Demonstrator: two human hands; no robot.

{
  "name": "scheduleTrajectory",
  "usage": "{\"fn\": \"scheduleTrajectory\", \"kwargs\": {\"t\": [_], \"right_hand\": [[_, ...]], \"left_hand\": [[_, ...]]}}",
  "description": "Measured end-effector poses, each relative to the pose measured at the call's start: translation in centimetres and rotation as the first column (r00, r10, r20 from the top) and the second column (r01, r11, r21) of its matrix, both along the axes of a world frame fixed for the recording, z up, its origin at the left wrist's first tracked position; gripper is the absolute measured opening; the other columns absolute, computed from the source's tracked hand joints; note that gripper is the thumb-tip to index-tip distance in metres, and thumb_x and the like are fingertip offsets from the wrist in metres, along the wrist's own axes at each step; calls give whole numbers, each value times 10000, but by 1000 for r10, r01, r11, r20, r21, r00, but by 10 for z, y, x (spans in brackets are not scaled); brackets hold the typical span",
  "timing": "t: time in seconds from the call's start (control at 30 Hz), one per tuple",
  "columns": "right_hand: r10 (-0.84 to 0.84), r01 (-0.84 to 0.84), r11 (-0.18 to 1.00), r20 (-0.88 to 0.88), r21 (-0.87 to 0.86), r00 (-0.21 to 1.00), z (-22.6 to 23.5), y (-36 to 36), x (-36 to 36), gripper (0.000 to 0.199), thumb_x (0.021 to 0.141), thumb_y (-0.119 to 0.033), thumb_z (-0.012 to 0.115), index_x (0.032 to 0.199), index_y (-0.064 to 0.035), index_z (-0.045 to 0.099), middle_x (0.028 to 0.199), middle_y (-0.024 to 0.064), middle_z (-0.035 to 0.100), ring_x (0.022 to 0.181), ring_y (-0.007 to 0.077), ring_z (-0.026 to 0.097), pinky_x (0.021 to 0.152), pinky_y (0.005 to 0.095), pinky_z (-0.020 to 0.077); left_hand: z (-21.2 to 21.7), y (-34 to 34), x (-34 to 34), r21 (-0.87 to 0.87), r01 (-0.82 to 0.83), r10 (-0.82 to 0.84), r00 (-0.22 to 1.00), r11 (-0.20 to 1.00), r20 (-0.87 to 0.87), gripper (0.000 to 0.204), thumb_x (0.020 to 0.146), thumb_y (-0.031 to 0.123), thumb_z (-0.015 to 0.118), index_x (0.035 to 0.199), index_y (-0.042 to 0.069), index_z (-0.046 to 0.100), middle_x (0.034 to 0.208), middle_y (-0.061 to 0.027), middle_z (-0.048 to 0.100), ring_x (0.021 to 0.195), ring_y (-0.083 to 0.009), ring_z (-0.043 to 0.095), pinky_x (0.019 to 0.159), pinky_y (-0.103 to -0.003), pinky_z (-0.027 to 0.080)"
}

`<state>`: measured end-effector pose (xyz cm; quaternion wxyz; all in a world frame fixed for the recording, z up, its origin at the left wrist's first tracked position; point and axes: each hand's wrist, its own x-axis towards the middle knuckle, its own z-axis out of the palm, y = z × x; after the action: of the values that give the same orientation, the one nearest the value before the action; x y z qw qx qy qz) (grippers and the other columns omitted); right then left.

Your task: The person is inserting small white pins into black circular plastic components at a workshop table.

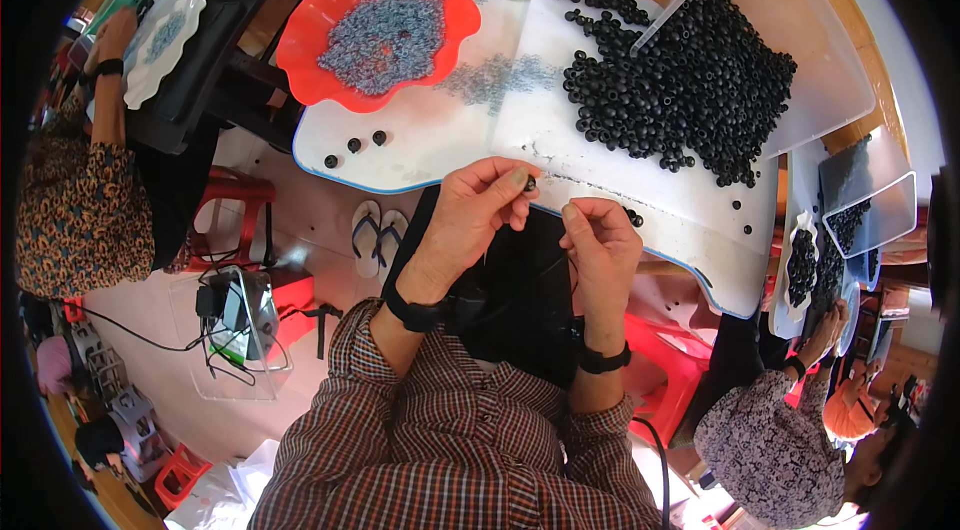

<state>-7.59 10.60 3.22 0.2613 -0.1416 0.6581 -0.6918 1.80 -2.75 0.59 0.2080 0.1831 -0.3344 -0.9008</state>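
Left hand (478, 202), seen from the head camera, raised just off the near edge of the white surface (420, 145), thumb and forefinger pinched together on one small black ring (530, 185) at the fingertips. Held up at chest height, likely to keep the ring's hole in plain sight. Hole direction too small to tell; ring itself poking out toward 3 o'clock, at the other hand.

Right hand (600, 240) at 4 o'clock from the ring, close but not touching, fingertips closed as if on something thin; whether a thread or wire sits there cannot be told. A faint dark line dropping from it toward 7 o'clock, long axis running roughly 1 to 7 o'clock, perhaps a cord.

Big heap of black rings (690, 80) at 1 o'clock from the hands, spread across the surface within easy reach. Red scalloped bowl (375, 35) of small grey-blue pieces at 11 o'clock, some spilled beside it. Three stray rings (354, 146) at 9 o'clock near the surface edge. Pair of sandals (377, 235) on the floor below.

Other people seated at 9 o'clock and 4 o'clock, each with own trays.
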Motion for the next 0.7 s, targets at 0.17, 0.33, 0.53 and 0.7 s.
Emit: {"fn": "scheduleTrajectory", "kwargs": {"t": [0.17, 0.33, 0.53, 0.7], "right_hand": [[-5, 35, 994, -275, 105, 962, -21, 0, -2, 57, 868, -25, 662, 899, 6, 626, 789, 21, 591, 622, 69, 541, 565, 212, 445], [26, 84, 980, -531, 183, 847, -20, -10, 2, 99, 841, -3, 665, 933, 5, 629, 839, 64, 575, 624, 117, 563, 573, 248, 463], [91, 206, 935, -756, 289, 648, -19, -30, 5, 139, 834, -56, 672, 970, -31, 651, 876, 108, 575, 636, 238, 612, 572, 334, 502], [203, 300, 872, -844, 387, 497, -20, -35, 3, 98, 846, -108, 658, 930, -64, 634, 909, 96, 559, 659, 292, 623, 560, 385, 503]], "left_hand": [[-2, -4, 3, 104, -103, 107, 994, 989, -33, 207, 957, 134, 586, 1055, -38, 646, 861, -74, 652, 651, -90, 578, 580, -219, 489], [-1, -3, 3, 127, -110, 115, 993, 986, -29, 209, 957, 138, 587, 1054, -37, 646, 867, -80, 653, 656, -93, 579, 585, -224, 491], [-3, -5, 5, 139, -96, 103, 994, 986, -44, 231, 964, 147, 575, 1090, -40, 623, 892, -98, 646, 678, -106, 577, 607, -229, 486], [-3, -5, 5, 148, -87, 96, 994, 985, -57, 231, 964, 146, 573, 1091, -42, 620, 893, -103, 643, 678, -107, 576, 608, -232, 486]]}}
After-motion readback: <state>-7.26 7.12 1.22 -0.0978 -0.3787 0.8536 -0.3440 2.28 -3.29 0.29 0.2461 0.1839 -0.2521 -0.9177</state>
